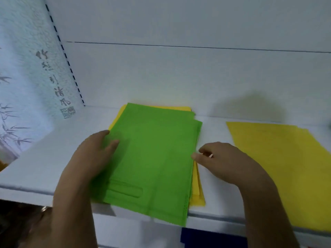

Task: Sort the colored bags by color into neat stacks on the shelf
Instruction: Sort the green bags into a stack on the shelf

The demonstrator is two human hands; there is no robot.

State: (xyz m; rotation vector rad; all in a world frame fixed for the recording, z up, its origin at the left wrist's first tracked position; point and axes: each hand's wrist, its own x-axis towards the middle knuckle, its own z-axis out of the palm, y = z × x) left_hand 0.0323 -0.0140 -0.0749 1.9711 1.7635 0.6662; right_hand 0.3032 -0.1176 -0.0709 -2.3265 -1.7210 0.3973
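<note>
We log a flat green fabric bag [154,158] overhanging the white shelf [35,161] edge, hiding yellow bags [198,190] beneath; left hand [93,158] presses flat, right hand [220,160] pinches its edge.

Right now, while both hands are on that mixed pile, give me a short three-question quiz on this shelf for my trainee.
1. True or false: the green bag lies on top of yellow bags.
2. Which hand lies flat on the green bag: A) left hand B) right hand?
3. What colour is the separate stack on the right of the shelf?

Key: 1 true. 2 A; the right hand's fingers are at the bag's right edge. 3 yellow.
</note>
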